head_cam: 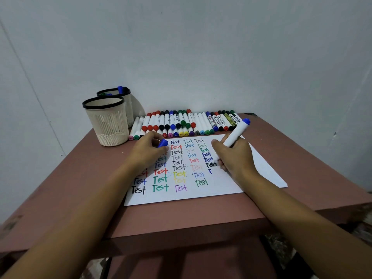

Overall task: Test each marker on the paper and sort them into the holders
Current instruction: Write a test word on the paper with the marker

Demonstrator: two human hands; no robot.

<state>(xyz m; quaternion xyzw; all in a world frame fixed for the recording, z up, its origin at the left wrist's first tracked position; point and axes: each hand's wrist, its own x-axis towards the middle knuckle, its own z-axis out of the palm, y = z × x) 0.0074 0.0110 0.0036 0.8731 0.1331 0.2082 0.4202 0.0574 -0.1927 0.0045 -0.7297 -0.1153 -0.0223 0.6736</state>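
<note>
Gripping the blue marker (237, 131) in the right hand (235, 158), the left hand (149, 152) pinching its cap (163, 143) on the paper (221, 190), the person should write with even, unhurried strokes.

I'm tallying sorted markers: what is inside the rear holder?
A blue marker end pokes above the rim of the rear holder, with green and blue bits just inside. The front holder and the mesh wall hide the rest, so the count cannot be told.
</note>
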